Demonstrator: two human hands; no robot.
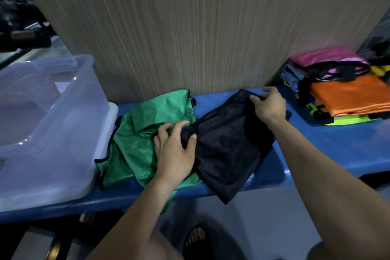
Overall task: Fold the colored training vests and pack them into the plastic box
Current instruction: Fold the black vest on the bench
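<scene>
Backdrop: tall panel point(190, 27) with vertical wood-grain streaks in beige-brown, rising straight from the far edge of the bench and filling most of the upper view. Bench point(348, 150): blue, glossy top, rounded front edge, running left to right. Floor point(263, 217) below the front edge: pale grey, smooth. Upper left corner: dark, blurred clutter point(19, 17) beyond the panel's left side, not identifiable. Upper right corner: a dim grey strip point(379, 27). Light low and cool overall.
</scene>
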